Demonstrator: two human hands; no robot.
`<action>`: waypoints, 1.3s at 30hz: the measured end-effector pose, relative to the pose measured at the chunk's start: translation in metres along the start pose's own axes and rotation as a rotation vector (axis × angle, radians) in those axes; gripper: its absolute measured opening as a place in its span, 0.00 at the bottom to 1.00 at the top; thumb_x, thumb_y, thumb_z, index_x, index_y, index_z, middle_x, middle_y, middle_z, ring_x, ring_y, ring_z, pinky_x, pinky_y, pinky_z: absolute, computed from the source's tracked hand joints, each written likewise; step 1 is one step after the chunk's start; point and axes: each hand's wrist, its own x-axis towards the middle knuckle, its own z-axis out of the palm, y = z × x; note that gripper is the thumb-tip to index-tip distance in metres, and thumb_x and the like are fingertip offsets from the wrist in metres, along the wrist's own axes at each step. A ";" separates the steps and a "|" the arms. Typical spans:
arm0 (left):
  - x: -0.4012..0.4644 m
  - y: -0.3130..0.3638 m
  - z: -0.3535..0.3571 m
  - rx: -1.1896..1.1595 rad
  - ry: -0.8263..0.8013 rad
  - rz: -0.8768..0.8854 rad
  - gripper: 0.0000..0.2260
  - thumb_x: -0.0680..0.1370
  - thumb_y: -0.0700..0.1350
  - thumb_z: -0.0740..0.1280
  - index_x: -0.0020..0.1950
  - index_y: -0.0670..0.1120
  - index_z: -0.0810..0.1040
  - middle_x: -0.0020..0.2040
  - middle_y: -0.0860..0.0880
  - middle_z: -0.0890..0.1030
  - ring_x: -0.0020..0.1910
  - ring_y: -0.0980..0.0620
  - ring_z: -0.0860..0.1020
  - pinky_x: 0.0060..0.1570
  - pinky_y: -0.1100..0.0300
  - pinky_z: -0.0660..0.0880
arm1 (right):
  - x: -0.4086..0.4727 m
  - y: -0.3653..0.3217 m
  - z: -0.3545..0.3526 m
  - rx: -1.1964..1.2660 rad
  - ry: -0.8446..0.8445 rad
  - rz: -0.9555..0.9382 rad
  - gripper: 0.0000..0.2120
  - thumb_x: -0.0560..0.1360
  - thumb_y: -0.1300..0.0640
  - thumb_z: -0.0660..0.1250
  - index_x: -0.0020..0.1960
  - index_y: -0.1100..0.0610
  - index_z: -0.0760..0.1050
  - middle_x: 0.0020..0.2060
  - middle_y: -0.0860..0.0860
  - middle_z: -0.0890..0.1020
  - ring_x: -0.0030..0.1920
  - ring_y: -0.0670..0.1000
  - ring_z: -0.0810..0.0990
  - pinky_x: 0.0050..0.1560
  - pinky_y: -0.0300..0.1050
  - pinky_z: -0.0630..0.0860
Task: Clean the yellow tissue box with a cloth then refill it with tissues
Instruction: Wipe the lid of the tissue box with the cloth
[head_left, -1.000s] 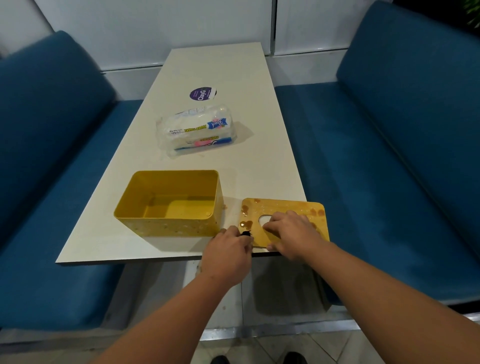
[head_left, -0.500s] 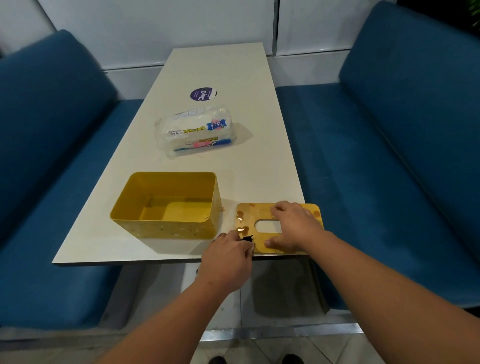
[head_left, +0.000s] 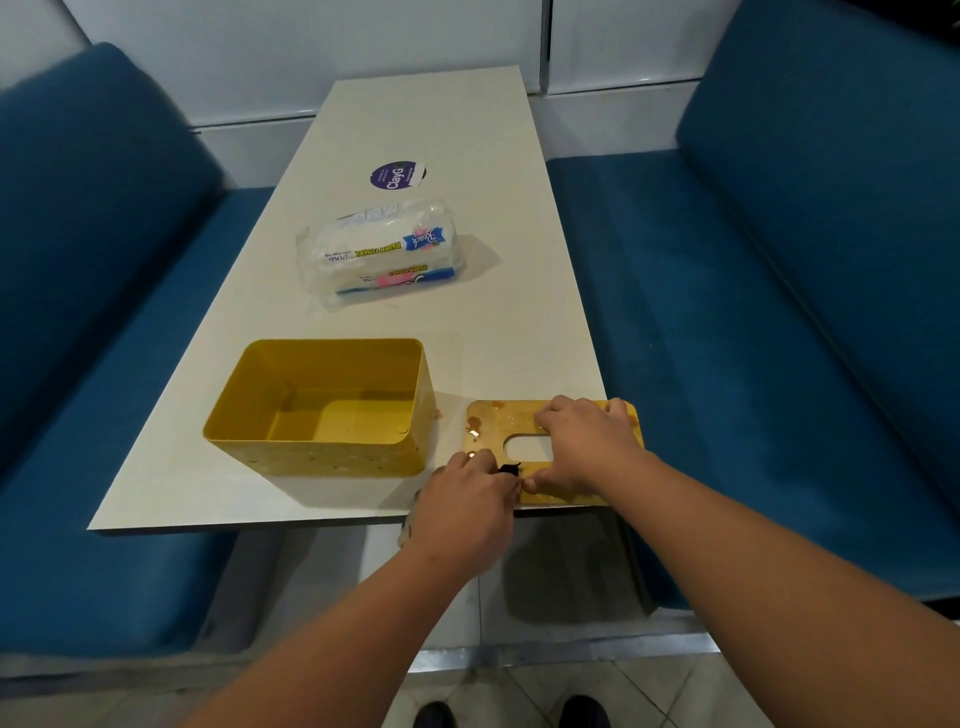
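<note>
The open yellow tissue box (head_left: 317, 457) stands empty near the table's front edge, its front wall speckled with spots. Its yellow lid (head_left: 493, 421) lies flat to the right, with a slot in the middle and brown stains along its left side. My right hand (head_left: 582, 447) holds the lid down, curled fingers reaching its far edge and thumb near the slot. My left hand (head_left: 467, 504) grips a small dark cloth (head_left: 509, 469) at the lid's near left corner; only a tip shows. A wrapped pack of paper towels (head_left: 384, 254) lies farther back.
The narrow white table (head_left: 431, 130) runs away from me between two blue benches (head_left: 753, 338). A round purple sticker (head_left: 397, 175) sits beyond the pack. A small wet spot (head_left: 439, 414) marks the table between box and lid. My shoes show on the tiled floor.
The lid has slid a little left, farther onto the table, under my right hand, whose fingers now reach its far edge. My left hand stays at the lid's near left corner.
</note>
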 end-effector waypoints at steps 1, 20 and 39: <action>0.005 0.002 -0.002 -0.001 0.000 -0.007 0.14 0.82 0.52 0.56 0.62 0.54 0.77 0.55 0.51 0.76 0.51 0.51 0.70 0.49 0.56 0.71 | 0.000 -0.001 -0.001 -0.003 0.002 0.000 0.36 0.67 0.31 0.66 0.69 0.48 0.68 0.65 0.47 0.71 0.64 0.52 0.70 0.64 0.59 0.61; 0.008 -0.008 0.000 -0.066 0.112 -0.204 0.15 0.83 0.53 0.54 0.65 0.54 0.74 0.59 0.52 0.75 0.56 0.50 0.72 0.51 0.57 0.75 | 0.007 -0.014 -0.007 -0.052 -0.026 0.043 0.43 0.63 0.26 0.66 0.73 0.43 0.62 0.66 0.50 0.69 0.66 0.56 0.68 0.64 0.61 0.61; 0.000 -0.008 -0.008 -0.074 0.144 -0.306 0.11 0.82 0.50 0.56 0.61 0.52 0.75 0.57 0.50 0.74 0.50 0.51 0.75 0.46 0.60 0.73 | 0.007 -0.013 -0.007 -0.031 -0.027 0.041 0.44 0.62 0.26 0.67 0.73 0.42 0.62 0.66 0.50 0.69 0.66 0.56 0.68 0.64 0.62 0.62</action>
